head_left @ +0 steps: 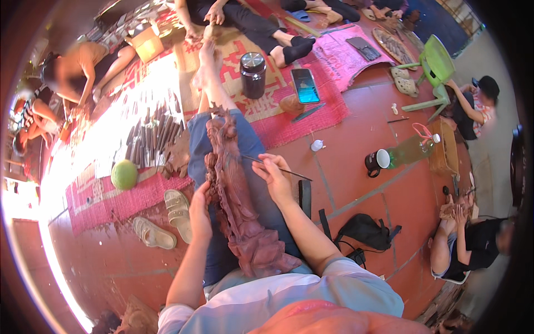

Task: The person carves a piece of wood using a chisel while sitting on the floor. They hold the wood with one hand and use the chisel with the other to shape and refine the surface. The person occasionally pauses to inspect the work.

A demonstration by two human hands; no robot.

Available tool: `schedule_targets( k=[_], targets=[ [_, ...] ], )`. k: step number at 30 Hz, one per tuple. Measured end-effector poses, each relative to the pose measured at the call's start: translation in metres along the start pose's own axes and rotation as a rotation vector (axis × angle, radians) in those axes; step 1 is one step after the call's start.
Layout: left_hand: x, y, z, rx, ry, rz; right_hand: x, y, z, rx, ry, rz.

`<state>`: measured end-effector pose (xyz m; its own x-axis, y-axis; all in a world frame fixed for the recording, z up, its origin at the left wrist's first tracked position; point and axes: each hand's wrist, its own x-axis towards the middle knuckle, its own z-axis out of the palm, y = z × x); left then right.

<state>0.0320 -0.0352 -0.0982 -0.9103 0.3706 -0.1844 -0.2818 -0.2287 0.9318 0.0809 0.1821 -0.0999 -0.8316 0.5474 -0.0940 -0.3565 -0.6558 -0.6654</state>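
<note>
A reddish-brown wood carving (pixel 239 192), with figures and curling relief along its length, lies lengthwise on my lap and thighs. My left hand (pixel 200 209) is closed around the carving's left edge, its fingertips partly hidden behind the wood. My right hand (pixel 273 173) is to the right of the carving, pinching a thin dark rod-like tool (pixel 295 174) between thumb and fingers. The tool's left end reaches the carving's right side; whether it touches the wood, I cannot tell.
Many carving tools (pixel 158 133) lie on a sunlit mat at left, near a green ball-shaped object (pixel 124 175) and sandals (pixel 178 214). Ahead are a dark jar (pixel 253 75) and a phone (pixel 305 86). Rightward stand a mug (pixel 377 161), a green bottle (pixel 411 151) and a black bag (pixel 364 231). Other people sit around.
</note>
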Motion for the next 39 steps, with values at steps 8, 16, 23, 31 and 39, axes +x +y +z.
schedule_targets(
  k=[8,16,23,31,39],
  targets=[
    [-0.013,-0.001,0.027,0.571,0.061,0.409,0.039,0.004,0.038,-0.025,0.008,0.068],
    [-0.013,-0.006,0.024,0.492,0.076,0.383,0.044,0.026,0.049,0.052,0.092,0.03],
    [-0.013,-0.008,0.022,0.49,0.087,0.365,0.042,0.03,0.045,-0.025,0.073,0.002],
    [-0.015,-0.008,0.022,0.517,0.084,0.378,0.045,0.02,0.043,-0.041,0.073,0.026],
    [-0.012,-0.012,0.017,0.55,0.082,0.392,0.041,0.0,0.03,-0.051,0.033,0.113]
  ],
)
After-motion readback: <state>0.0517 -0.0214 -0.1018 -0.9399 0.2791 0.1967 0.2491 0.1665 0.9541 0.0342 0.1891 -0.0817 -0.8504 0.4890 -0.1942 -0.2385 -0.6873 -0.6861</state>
